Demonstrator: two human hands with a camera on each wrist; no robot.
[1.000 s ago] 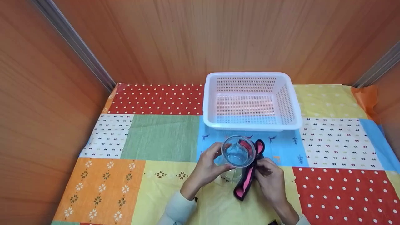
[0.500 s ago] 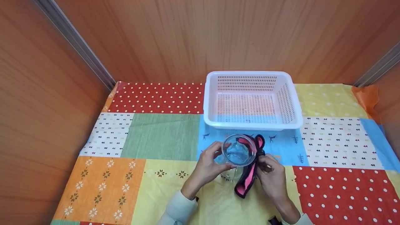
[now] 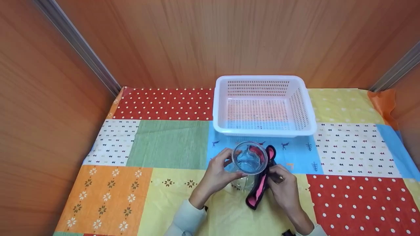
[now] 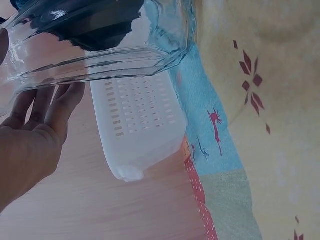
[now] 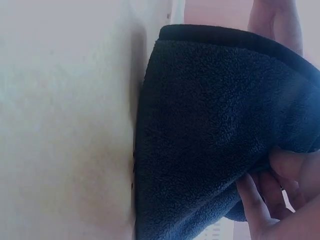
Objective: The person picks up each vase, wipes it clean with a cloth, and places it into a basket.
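Note:
My left hand (image 3: pixel 218 172) grips a clear glass cup (image 3: pixel 246 165), its fingers and thumb round the side near the rim. The mouth faces up, toward the head camera. Seen from the left wrist, the thick faceted glass has dark cloth showing through it. My right hand (image 3: pixel 284 186) pinches a cleaning cloth (image 3: pixel 260 190), dark grey on one face and pink on the other. The folded cloth stands along the right side of the cup, its dark face filling much of the right wrist view. Part of the cloth is hidden behind the cup.
Just beyond the hands, a white slotted plastic basket (image 3: pixel 265 132) sits near the back wall (image 3: pixel 197 42). A patchwork tablecloth (image 3: pixel 170 144) covers the table. Wood-grain panels rise at the left, back and right.
Against half a second ago, the right hand and the cloth have shifted slightly back toward the person along the cup. The left hand holds the cup in nearly the same place.

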